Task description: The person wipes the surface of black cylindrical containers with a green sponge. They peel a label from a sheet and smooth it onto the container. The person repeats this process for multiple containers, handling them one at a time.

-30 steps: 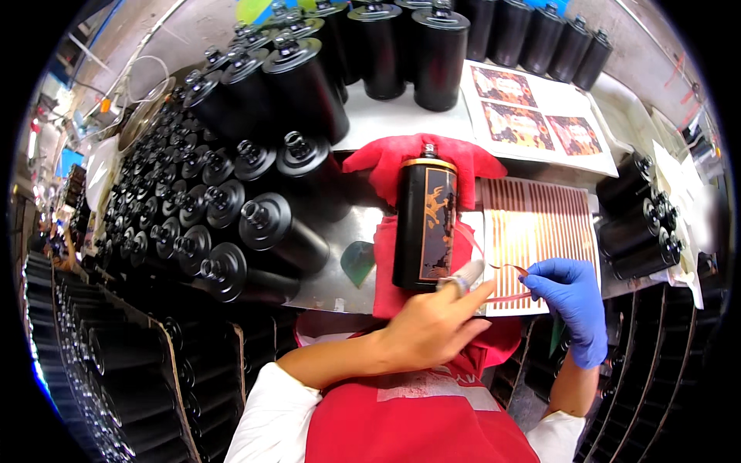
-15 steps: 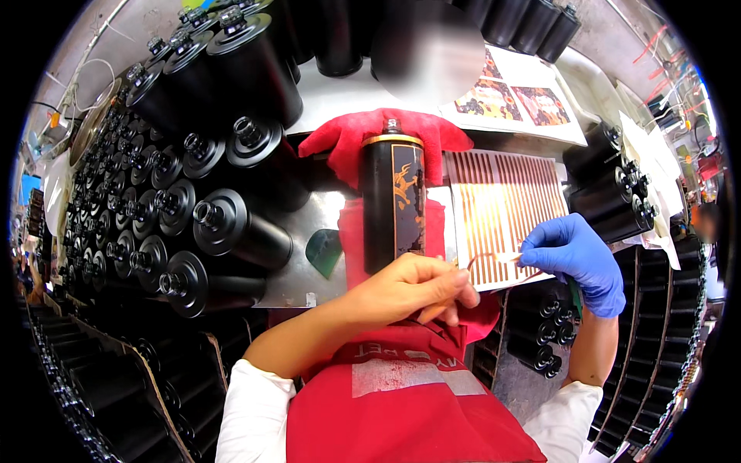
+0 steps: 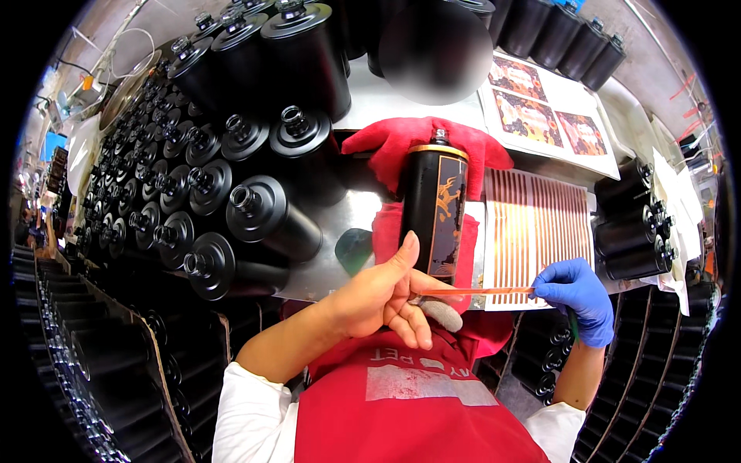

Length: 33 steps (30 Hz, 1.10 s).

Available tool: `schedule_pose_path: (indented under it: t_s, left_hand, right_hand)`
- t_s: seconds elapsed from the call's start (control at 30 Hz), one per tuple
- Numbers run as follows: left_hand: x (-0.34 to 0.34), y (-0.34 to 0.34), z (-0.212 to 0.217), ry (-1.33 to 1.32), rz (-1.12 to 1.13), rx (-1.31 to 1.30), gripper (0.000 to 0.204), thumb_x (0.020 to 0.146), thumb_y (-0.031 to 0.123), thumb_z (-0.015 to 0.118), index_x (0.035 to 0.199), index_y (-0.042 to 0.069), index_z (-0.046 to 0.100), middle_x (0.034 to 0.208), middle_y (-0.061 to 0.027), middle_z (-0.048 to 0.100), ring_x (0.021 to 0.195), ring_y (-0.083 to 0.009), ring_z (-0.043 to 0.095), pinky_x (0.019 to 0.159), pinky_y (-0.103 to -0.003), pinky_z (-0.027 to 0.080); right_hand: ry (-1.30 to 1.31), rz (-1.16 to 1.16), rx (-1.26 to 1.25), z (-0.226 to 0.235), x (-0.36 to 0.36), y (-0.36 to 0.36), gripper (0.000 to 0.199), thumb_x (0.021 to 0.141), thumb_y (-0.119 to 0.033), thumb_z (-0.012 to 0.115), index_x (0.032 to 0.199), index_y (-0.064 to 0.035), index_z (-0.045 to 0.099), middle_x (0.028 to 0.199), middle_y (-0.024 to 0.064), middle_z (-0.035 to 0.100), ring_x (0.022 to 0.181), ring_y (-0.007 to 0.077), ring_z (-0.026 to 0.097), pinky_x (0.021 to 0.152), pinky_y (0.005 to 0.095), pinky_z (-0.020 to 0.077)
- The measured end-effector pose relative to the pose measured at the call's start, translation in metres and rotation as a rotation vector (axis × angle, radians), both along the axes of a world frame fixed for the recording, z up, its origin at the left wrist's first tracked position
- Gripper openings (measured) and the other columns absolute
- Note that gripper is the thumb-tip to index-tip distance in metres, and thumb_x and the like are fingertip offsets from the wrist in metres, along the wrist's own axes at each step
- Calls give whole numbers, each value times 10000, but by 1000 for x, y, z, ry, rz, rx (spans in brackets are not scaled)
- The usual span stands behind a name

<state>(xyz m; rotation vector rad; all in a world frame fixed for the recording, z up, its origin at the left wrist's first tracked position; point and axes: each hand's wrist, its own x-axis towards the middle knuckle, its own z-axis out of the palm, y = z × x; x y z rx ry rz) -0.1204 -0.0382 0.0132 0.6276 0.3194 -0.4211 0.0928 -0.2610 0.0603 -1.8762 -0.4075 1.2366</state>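
Pale lettering [image 3: 421, 359] ran across the red apron [image 3: 386, 432], upside down in this view. Near the middle of the bench's [image 3: 364, 204] front edge, the bottle [image 3: 415, 185] bore a dark label [image 3: 448, 208] with a gold figure and no legible words. Toward the far right corner, the printed sheet's [image 3: 584, 160] pale lettering was too blurred to read.

Labelled bottle [image 3: 434, 212]: lower left side hidden behind left hand [image 3: 386, 305]. Red cloth [image 3: 488, 148] beneath it mostly covered. Beyond bottle, a round blur [image 3: 436, 50] masks whatever stands there; dark bottles [image 3: 526, 29] to its far right cropped at the top edge. Far left of bottle, crowded bottle necks [image 3: 116, 204] too small to count. Right of bottle, nearer side: strip's [image 3: 494, 292] end lost inside gloved right hand [image 3: 575, 297]. Nearer than bottle, white sleeve [image 3: 251, 420] cut by lower edge.
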Motion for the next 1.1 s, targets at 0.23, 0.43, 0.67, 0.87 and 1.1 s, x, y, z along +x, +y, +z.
schedule_pose_path:
  t_s: [0.23,0.43,0.67,0.87,1.1]
  left_hand:
    - [-7,7,-17,40,12,-303,1045,812,759,81,1256,-117,439,977,-287,623,593,-248,671,490,-266,567]
    - [-13,2,-6,54,33,111,729,953,547,295,1250,-98,459,910,-250,652,520,-185,641,422,-220,509]
    - [-34,-20,-23,-19,485,593,156,868,40,611,992,-49,640,791,-137,679,467,-55,536,394,-154,385]
    - [-30,-19,-36,3,627,679,49,835,19,642,839,-25,620,691,-87,642,421,-28,467,371,-147,332]
    - [-26,-18,-45,29,627,639,84,832,58,665,851,-17,633,673,-39,627,456,-5,467,374,-151,332]
  right_hand:
    - [51,70,-24,-8,2,6,229,792,-204,668,755,20,694,514,4,506,429,41,405,407,189,259]
    - [104,89,-67,-20,-4,7,207,795,-184,676,794,21,697,574,4,554,494,36,449,455,179,309]
    - [122,-9,-58,-30,-22,3,143,702,-25,757,813,36,689,706,56,659,618,77,599,572,190,469]
    - [79,-73,-18,-37,-23,4,132,723,-49,747,806,30,682,713,60,664,622,79,603,576,187,468]
    - [93,-85,-24,-51,-16,8,137,731,-81,738,807,17,681,715,46,663,618,59,589,552,168,436]
